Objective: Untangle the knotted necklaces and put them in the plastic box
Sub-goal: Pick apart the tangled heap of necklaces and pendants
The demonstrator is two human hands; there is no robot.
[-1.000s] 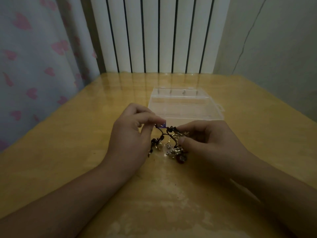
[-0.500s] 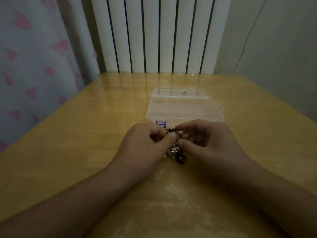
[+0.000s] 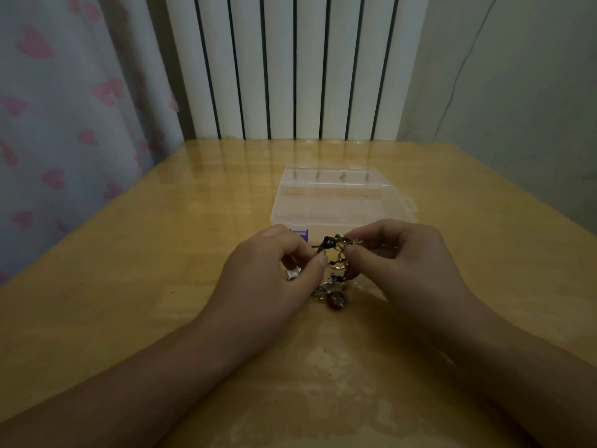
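Note:
A knotted bunch of necklaces (image 3: pixel 334 253) with dark cord, gold links and small charms hangs between my two hands just above the wooden table (image 3: pixel 135 270). My left hand (image 3: pixel 274 273) pinches the dark cord at the left side of the knot. My right hand (image 3: pixel 397 257) pinches the gold part at the right. A round dark pendant (image 3: pixel 336 300) and silvery charms dangle onto the table below. The clear plastic box (image 3: pixel 339 198) lies closed just behind my hands, its front edge partly hidden by them.
A white ribbed radiator (image 3: pixel 290 66) stands behind the table's far edge. A curtain with pink hearts (image 3: pixel 64 108) hangs at the left, and a plain wall (image 3: pixel 517 92) is at the right.
My left hand dropped from a raised pull on the cord and came back in against the knot. The bunch now sits tighter between both hands. My right hand barely moved.

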